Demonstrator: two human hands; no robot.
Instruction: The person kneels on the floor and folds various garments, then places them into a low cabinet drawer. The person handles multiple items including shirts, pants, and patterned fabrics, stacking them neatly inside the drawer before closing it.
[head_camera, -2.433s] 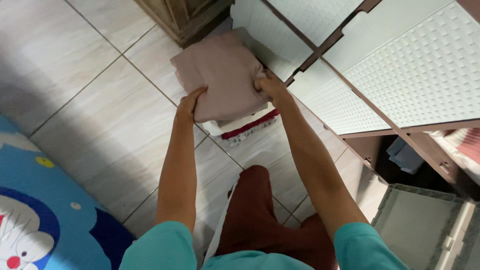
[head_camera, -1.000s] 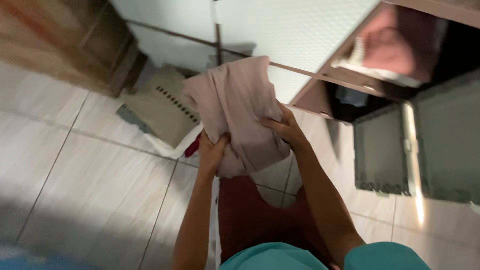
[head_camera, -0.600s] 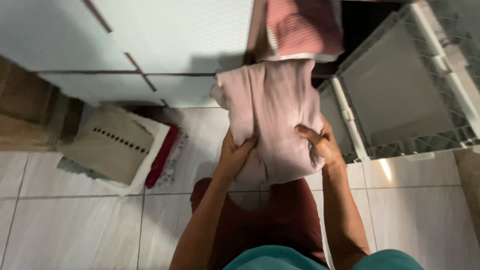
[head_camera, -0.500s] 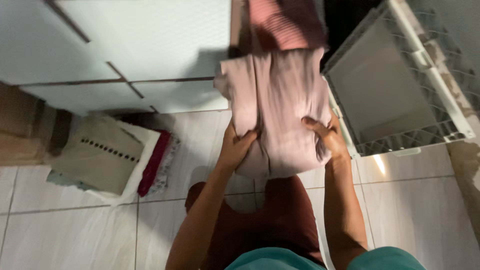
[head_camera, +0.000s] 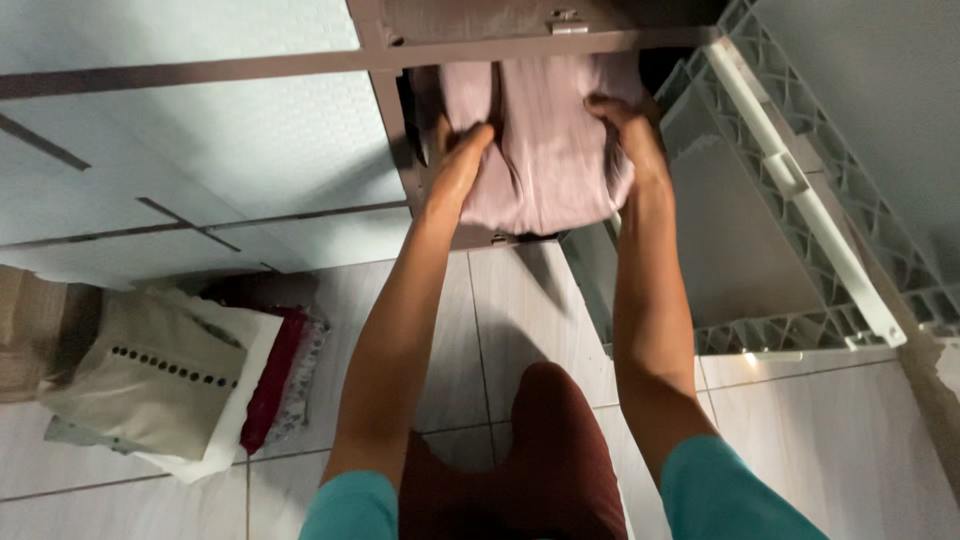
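the cabinet (head_camera: 200, 150) fills the top of the view, pale textured doors running from nine o'clock across to twelve, with one dark open compartment just right of centre at twelve o'clock. its door (head_camera: 800, 190) hangs swung out toward two and three o'clock, ribbed frame showing. below is the tiled floor (head_camera: 520, 310). at eight o'clock on the floor sits a pile of folded cloths (head_camera: 170, 385), a beige one with a row of dark dots on top, white under it, a red edge to its right.

the pink cloth (head_camera: 550, 140), folded thick, is partway inside the open compartment, its near end overhanging the bottom ledge. the left hand (head_camera: 455, 165) is clenched on its left edge, thumb on top; the right hand (head_camera: 625, 125) grasps the right edge near the top, fingers curled over.

as i read it, the step in hand is seating the cloth in the compartment. the next move calls for a level push from both hands so the fold does not buckle, with the right wrist kept off the door frame, then letting go.
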